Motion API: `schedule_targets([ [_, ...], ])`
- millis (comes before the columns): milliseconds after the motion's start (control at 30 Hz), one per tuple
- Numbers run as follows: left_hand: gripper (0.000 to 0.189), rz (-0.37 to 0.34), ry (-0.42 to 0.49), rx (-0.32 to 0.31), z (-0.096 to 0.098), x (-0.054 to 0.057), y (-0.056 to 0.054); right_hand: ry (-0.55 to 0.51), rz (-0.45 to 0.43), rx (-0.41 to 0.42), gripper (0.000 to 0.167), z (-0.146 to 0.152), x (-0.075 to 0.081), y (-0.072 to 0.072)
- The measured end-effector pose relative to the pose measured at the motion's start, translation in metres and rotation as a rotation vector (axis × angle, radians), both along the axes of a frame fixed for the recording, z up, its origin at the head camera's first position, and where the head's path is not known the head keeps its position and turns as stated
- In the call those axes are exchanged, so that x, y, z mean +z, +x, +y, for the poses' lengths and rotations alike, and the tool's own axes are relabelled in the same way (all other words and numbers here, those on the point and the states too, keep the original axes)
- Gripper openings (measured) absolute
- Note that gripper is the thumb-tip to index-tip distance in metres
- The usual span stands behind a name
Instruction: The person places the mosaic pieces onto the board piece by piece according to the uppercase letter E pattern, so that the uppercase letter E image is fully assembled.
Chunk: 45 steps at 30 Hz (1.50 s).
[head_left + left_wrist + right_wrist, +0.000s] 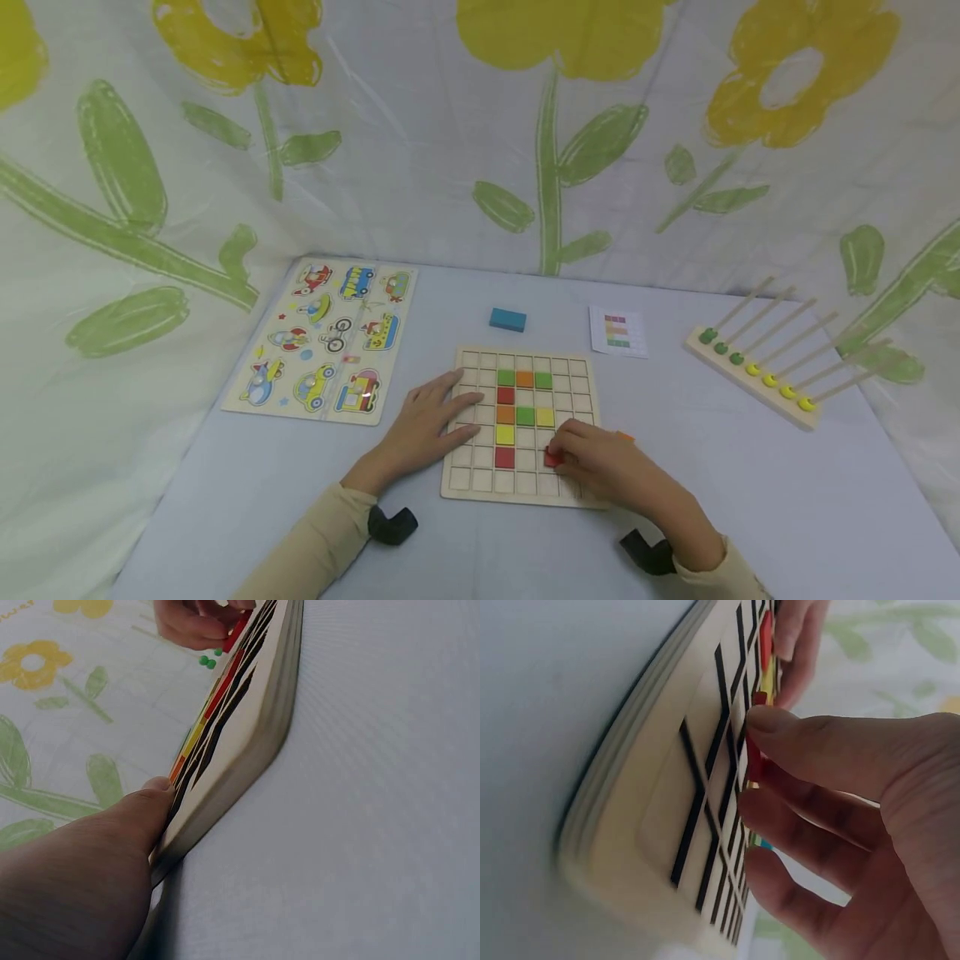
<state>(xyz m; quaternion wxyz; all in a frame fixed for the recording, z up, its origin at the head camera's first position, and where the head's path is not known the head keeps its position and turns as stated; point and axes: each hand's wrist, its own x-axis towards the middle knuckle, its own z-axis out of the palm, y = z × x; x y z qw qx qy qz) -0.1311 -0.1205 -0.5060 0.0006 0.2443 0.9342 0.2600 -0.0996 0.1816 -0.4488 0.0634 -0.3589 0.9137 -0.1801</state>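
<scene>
A wooden grid board (461, 479) lies on the table with green, orange, red and yellow square tiles in several cells. My left hand (420, 425) rests on the board's left side with its fingers spread; its thumb (154, 806) touches the edge in the left wrist view. Over the lower right part of the grid, my right hand (611, 462) pinches a red square tile (552, 459) between thumb and fingertips. The right wrist view shows this red tile (754, 750) tilted up at the board's surface. Some cells are hidden under the right hand.
Behind the board lie a blue block (507, 320) and a pattern card (618, 332). A vehicle puzzle board (300, 410) is at the left. At the right stands a pegged rack (750, 382) with green and yellow beads. An orange piece (626, 436) shows behind the right hand.
</scene>
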Motion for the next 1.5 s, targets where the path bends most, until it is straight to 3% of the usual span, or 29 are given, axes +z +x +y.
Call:
schedule_targets([
  [333, 0.051, -0.001, 0.002, -0.006, 0.000, -0.001, 0.000, 0.012, 0.044, 0.093, 0.014, -0.022, -0.004, -0.006],
  [667, 0.049, 0.026, 0.015, -0.004, 0.000, -0.001, 0.000, 0.054, -0.039, 0.082, 0.013, -0.031, -0.002, -0.006],
  [1133, 0.050, 0.004, 0.003, 0.001, 0.000, -0.001, -0.001, 0.018, 0.033, 0.118, 0.012, -0.034, -0.002, -0.005],
  [1300, 0.051, -0.015, -0.008, 0.000, -0.001, 0.001, -0.001, 0.045, 0.019, 0.104, 0.016, -0.035, -0.001, -0.005],
  [1500, 0.051, -0.012, -0.009, -0.007, -0.001, 0.000, -0.001, 0.085, 0.043, 0.023, 0.024, -0.021, 0.000, -0.004],
])
